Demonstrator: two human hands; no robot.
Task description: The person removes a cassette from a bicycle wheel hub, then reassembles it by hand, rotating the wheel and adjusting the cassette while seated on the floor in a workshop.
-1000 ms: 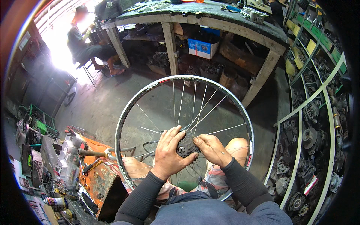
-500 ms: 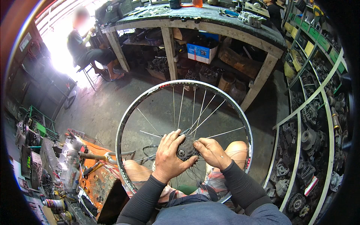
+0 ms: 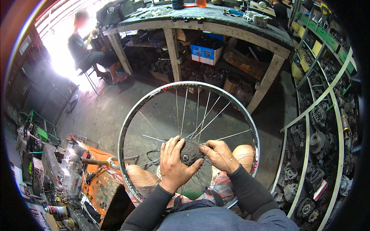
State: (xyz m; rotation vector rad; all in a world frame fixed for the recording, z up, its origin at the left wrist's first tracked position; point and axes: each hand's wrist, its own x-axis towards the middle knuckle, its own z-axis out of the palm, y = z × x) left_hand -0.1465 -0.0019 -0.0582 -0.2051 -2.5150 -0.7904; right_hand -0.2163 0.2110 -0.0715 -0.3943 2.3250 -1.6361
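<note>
A bicycle wheel rim (image 3: 133,111), black with a pale edge, lies across my lap with only some spokes (image 3: 185,111) fitted. At its hub is a dark, greasy sprocket cassette (image 3: 191,152). My left hand (image 3: 172,161) holds the cassette from its left side, fingers long against the far edge and thumb on the near edge. On the cassette's right, my right hand (image 3: 220,156) is closed in a pinch at a thin spoke, part of which shows across the hand. The fingertips hide the spoke's inner end.
A long workbench (image 3: 154,24) crosses the back, with a blue and white box (image 3: 206,54) beneath it. Shelves of metal parts (image 3: 318,144) line the right. An orange, stained stand (image 3: 104,188) and clutter sit at left. Another person (image 3: 83,46) sits at the far left.
My left hand has shifted slightly left and down, and more of the cassette shows between my hands. The wheel has shifted slightly left. My right hand keeps its pinch.
</note>
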